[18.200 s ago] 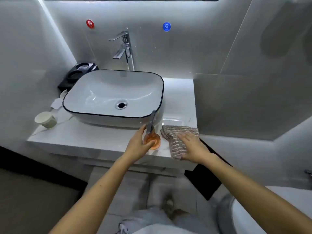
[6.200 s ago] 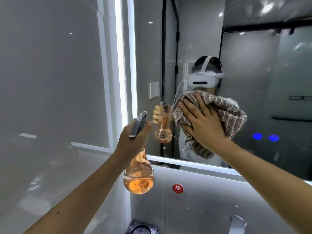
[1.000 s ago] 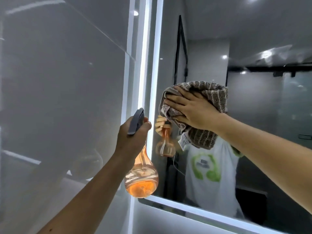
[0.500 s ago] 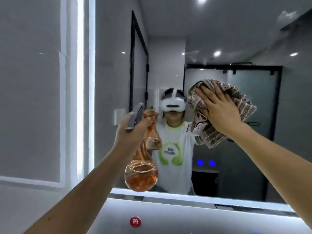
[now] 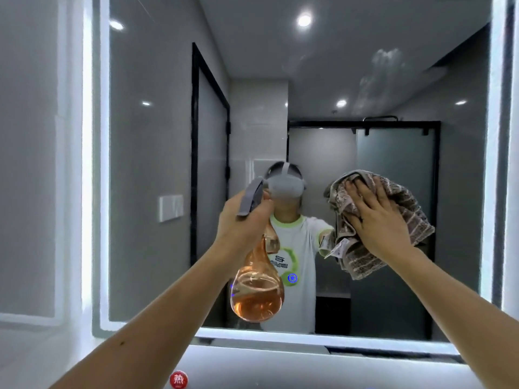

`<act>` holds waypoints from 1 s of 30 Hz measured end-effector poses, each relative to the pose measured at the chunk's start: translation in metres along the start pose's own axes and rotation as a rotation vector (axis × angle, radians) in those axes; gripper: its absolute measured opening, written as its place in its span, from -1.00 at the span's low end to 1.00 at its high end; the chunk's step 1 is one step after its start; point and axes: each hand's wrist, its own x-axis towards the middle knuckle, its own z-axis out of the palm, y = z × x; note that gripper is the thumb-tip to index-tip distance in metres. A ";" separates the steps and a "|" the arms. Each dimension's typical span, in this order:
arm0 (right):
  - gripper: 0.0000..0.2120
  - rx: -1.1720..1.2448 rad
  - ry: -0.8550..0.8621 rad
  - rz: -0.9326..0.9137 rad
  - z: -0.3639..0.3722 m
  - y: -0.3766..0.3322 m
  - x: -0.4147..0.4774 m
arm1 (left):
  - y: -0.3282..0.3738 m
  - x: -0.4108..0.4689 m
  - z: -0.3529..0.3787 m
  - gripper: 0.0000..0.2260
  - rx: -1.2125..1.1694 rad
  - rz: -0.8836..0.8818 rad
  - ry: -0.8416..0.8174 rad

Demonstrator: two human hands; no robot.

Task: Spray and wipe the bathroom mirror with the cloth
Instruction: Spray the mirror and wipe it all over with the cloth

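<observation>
The large lit-edged bathroom mirror (image 5: 157,153) fills the view. My left hand (image 5: 241,223) grips the neck of a pear-shaped clear orange spray bottle (image 5: 257,293) with a grey trigger head, held upright in front of the glass at centre. My right hand (image 5: 379,220) presses a brown striped cloth (image 5: 362,262) flat against the mirror, right of centre. A hazy spray patch (image 5: 379,77) shows on the glass at upper right. My reflection stands behind the bottle.
A glowing light strip (image 5: 309,339) runs along the mirror's lower edge, another along its left and right sides. Grey tiled wall (image 5: 33,164) lies to the left. A red round hot-water marker (image 5: 178,379) sits on the wall below the mirror.
The view has swung right along the mirror. My right hand has slid the cloth from the upper left of the glass to right of centre. The bottle stays in my left hand.
</observation>
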 end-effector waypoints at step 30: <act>-0.42 0.047 -0.045 -0.037 -0.003 0.002 0.001 | 0.006 0.000 0.071 -0.67 0.029 -0.022 -0.063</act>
